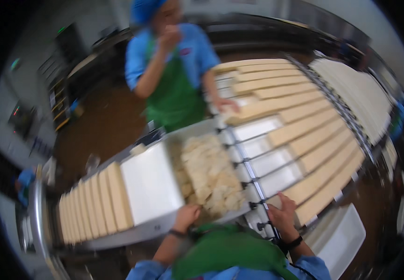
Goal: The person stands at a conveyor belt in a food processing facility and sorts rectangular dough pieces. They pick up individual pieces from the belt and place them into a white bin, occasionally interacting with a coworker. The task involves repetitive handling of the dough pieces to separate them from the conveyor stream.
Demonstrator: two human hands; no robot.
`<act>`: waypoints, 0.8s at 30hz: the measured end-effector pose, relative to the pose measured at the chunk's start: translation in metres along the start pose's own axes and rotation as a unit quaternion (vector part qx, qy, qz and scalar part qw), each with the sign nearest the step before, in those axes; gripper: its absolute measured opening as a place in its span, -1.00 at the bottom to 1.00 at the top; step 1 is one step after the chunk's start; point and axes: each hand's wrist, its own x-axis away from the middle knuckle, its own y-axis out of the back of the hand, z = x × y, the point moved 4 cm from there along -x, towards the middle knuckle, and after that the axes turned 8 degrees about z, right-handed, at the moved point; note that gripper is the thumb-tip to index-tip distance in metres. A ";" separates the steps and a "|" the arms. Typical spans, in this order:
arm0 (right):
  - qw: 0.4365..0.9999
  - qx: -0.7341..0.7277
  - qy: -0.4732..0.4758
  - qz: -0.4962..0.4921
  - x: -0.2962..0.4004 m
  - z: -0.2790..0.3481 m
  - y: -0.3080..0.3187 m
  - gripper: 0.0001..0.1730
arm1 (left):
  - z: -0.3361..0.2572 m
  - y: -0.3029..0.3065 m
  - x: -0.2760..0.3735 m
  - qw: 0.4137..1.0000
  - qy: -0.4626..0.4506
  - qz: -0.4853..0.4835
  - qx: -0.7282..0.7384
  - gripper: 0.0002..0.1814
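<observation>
My left hand [187, 217] is at the near edge of a bin [174, 138] with its fingers curled, and blur hides whether anything is in them. Crumpled cream-coloured food scraps [210, 171] fill that bin. Over on the right, my right hand [283, 213] has its thumb and fingers apart at the near end of a long cream-coloured food block [324, 171]. It seems to touch the block's end. Several such blocks lie side by side in white channels [275, 168] parted by thin dark dividers.
Beyond the bin a co-worker in a green apron [177, 94] has one hand raised to the face and the other on a block. Left of the bin are a white board [151, 182] and upright slabs [97, 199]. A white tub [342, 238] stands low at right.
</observation>
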 end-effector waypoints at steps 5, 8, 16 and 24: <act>0.998 0.019 0.014 0.053 -0.003 0.013 0.005 -0.64 | 0.003 0.001 0.006 1.000 0.019 0.015 -0.013 -0.86; 0.998 0.031 0.022 0.052 0.001 0.011 0.003 -0.62 | -0.004 0.002 0.008 1.000 0.021 -0.012 -0.001 -0.87; 0.993 0.087 -0.033 0.070 -0.001 -0.001 0.000 -0.69 | -0.007 0.008 0.005 0.999 0.025 0.035 0.002 -0.87; 0.981 0.088 -0.021 0.171 -0.028 0.016 0.003 -0.77 | 0.003 -0.001 0.009 0.994 -0.027 -0.005 0.102 -0.84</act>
